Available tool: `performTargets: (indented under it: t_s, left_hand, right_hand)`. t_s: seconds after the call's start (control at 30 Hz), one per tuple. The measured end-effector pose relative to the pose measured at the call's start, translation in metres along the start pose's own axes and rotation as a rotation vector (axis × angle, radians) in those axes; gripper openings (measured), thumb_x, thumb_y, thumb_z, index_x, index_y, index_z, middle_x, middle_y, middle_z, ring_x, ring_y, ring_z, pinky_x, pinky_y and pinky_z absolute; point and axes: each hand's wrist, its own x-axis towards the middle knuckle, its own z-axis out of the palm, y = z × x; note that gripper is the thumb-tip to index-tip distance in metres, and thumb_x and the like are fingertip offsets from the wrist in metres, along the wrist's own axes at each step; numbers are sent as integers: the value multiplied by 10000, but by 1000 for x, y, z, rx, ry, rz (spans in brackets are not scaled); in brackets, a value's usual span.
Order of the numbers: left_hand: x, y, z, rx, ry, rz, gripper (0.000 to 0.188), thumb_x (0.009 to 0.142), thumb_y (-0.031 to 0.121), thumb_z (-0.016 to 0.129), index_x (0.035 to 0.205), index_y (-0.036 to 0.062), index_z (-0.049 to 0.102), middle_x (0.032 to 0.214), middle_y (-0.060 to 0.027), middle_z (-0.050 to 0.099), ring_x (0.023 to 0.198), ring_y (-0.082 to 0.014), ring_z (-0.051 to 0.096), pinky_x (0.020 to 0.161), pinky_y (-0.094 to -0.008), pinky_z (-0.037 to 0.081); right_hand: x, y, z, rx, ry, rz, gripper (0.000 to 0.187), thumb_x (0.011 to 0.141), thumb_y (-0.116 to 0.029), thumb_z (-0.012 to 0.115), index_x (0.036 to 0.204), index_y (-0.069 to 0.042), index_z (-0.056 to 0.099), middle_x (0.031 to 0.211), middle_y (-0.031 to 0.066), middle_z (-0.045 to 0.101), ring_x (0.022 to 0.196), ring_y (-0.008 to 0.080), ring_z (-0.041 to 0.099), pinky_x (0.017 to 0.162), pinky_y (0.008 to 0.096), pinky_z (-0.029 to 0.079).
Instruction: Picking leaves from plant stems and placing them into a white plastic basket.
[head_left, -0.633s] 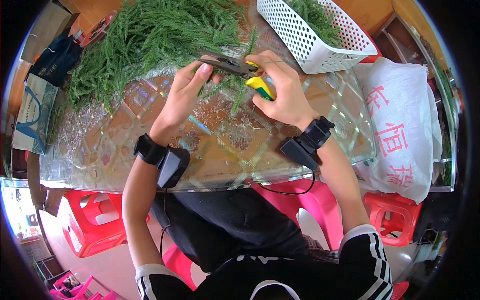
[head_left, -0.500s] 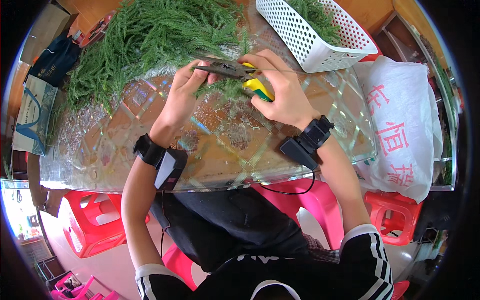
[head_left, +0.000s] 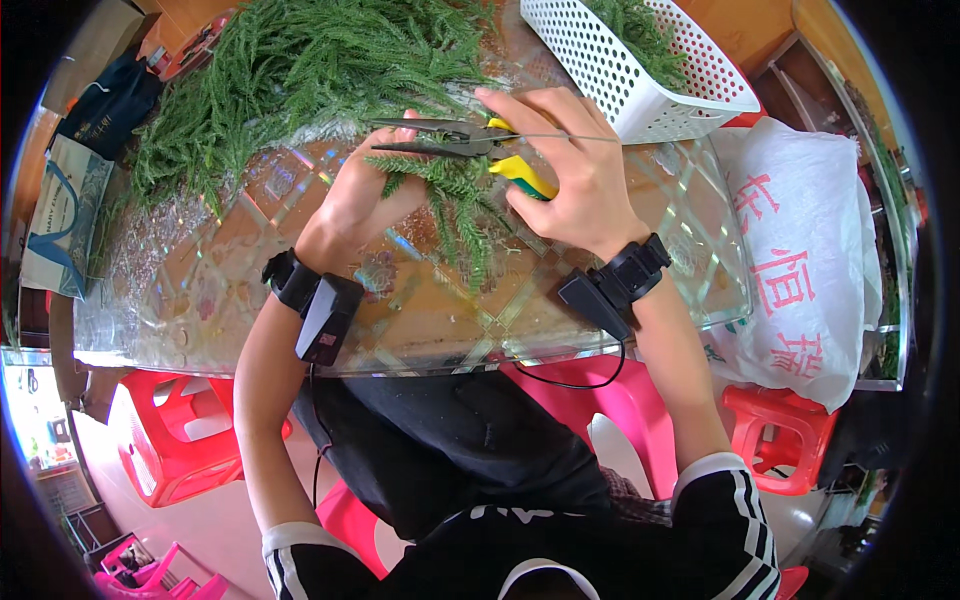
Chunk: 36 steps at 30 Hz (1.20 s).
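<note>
Pliers [head_left: 480,143] sit in the right hand [head_left: 582,185], gripped by the handles with jaws parted; on their near side, over the table [head_left: 400,325], is a green sprig [head_left: 462,195], right of the left hand [head_left: 370,198], whose hidden fingertips leave its hold unclear; a steady sprig and fingers clear of the jaws should serve best

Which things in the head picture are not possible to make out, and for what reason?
In the head view:
Left hand: most fingers hidden behind the pliers and green sprig.
Pliers' upper handle: partly hidden by the right hand.
White basket: far end cut off by the top edge.
White bag: anything inside hidden by its walls.
</note>
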Motion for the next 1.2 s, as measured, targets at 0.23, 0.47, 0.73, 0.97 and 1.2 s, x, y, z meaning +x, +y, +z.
performTargets:
  t_s: [0.23, 0.47, 0.73, 0.97, 1.2]
  left_hand:
    - [-9, 11, 22, 539, -6, 118, 251, 880, 118, 481, 1069, -35, 547, 983, -77, 583, 883, -163, 535, 747, -282, 431]
    - [4, 15, 8, 550, -250, 202, 269, 899, 285, 503, 797, 38, 536, 869, -79, 536, 816, -187, 494, 742, -308, 404]
    - [7, 13, 7, 513, -367, 266, 272, 907, 215, 487, 715, 25, 448, 754, -24, 470, 682, -118, 418, 638, -265, 350]
    - [0, 27, 1, 519, -437, 116, 347, 941, 307, 454, 849, -10, 562, 703, 1, 454, 723, -104, 450, 722, -278, 396]
    - [2, 22, 7, 702, -233, 142, 419, 942, 368, 446, 970, -23, 593, 758, 0, 499, 738, -96, 459, 772, -275, 410]
  right_hand:
    - [-2, -5, 4, 49, 17, 20, 634, 544, -46, 633, 1172, -100, 568, 948, 89, 559, 820, 276, 548, 733, 344, 459]
    - [-5, -4, 12, 129, 75, -14, 630, 547, -8, 622, 1167, -105, 570, 916, 90, 557, 782, 264, 557, 676, 337, 472]
    - [-1, -15, 2, 95, 3, 54, 628, 558, 22, 609, 1176, -79, 558, 821, 102, 547, 735, 260, 562, 655, 307, 468]
    - [-5, -13, 4, 556, -182, 242, 575, 580, 3, 563, 1154, -20, 558, 807, 74, 569, 727, 162, 562, 619, 264, 431]
    - [-4, -5, -8, 791, -485, 593, 492, 604, -32, 545, 1091, 39, 565, 818, 57, 601, 725, 112, 563, 606, 238, 438]
